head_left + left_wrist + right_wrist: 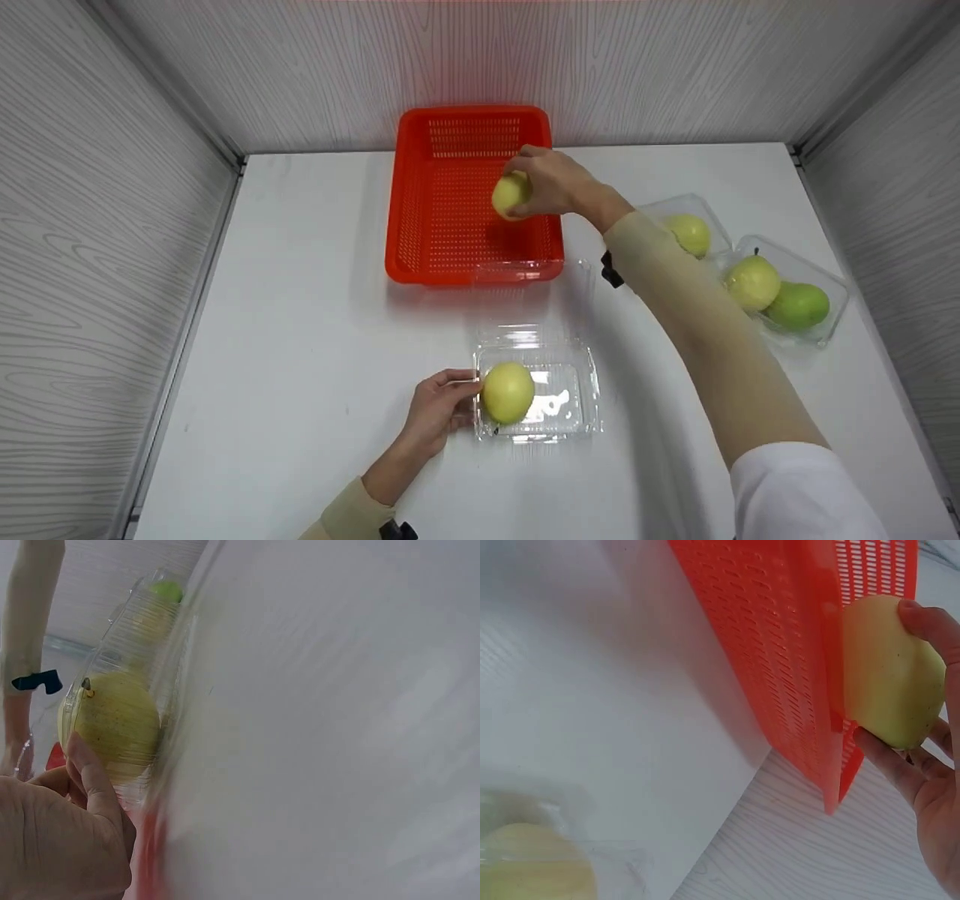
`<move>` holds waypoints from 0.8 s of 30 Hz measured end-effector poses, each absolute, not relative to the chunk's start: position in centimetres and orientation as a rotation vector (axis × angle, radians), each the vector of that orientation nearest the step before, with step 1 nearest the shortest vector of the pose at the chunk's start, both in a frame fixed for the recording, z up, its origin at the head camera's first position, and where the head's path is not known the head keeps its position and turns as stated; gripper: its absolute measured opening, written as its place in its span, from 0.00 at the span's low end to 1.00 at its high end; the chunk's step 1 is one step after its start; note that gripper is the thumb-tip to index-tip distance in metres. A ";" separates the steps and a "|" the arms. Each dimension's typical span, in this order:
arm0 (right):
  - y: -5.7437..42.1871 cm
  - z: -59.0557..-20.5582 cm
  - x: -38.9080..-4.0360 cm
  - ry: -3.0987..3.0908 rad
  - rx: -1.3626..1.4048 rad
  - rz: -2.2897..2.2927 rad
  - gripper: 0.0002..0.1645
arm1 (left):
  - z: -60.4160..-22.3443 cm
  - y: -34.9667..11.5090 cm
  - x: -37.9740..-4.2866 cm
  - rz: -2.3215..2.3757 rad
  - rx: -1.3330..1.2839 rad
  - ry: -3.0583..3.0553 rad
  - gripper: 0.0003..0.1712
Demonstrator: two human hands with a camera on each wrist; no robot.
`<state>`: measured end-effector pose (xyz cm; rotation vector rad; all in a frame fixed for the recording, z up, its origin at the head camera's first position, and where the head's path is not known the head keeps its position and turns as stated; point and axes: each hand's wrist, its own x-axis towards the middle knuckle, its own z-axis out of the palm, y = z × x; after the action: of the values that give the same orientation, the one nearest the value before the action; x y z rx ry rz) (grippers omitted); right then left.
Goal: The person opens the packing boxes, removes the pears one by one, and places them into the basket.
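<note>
In the head view my right hand (553, 181) holds a round yellow pear (511, 195) over the red basket (393, 210). The right wrist view has the pear (892, 675) between thumb and fingers, right at the basket's rim (829, 652). My left hand (441, 409) pinches the left side wall of a clear plastic clamshell box (559, 397), its thumb (94, 776) on the wall in the left wrist view. One yellow pear (508, 392) lies in the left half of this box. The box's raised lid (536, 292) overlaps the basket's front edge in the head view.
At the right, partly behind my right arm, stands a clear box with a yellow pear (688, 234). Beside it another clear box (831, 330) contains a yellow pear (753, 283) and a green fruit (798, 306). Grey wood-grain walls (322, 75) border the white table (300, 337).
</note>
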<state>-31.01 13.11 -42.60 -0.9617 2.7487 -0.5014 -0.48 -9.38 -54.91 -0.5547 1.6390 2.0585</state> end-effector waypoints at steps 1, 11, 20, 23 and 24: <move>12.9 -42.8 -31.1 2.747 -0.960 -0.484 0.36 | -54.9 -9.4 -0.5 2.056 -0.554 1.642 0.18; 12.1 -44.0 -31.7 2.711 -0.857 -0.361 0.37 | -55.1 -9.2 -0.3 2.068 -0.570 1.616 0.18; 11.7 -44.0 -31.7 2.702 -0.853 -0.243 0.33 | -55.0 -9.3 -0.4 2.081 -0.583 1.607 0.17; 11.9 -43.6 -31.8 2.728 -0.893 -0.211 0.30 | -55.0 -9.4 -0.4 2.066 -0.572 1.624 0.19; 12.0 -43.3 -31.9 2.738 -0.914 -0.203 0.30 | -55.0 -9.4 -0.4 2.061 -0.566 1.630 0.19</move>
<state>-31.86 11.96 -43.34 -0.9137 2.7385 -0.2025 -0.43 -9.39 -55.01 -0.5655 1.6302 2.0609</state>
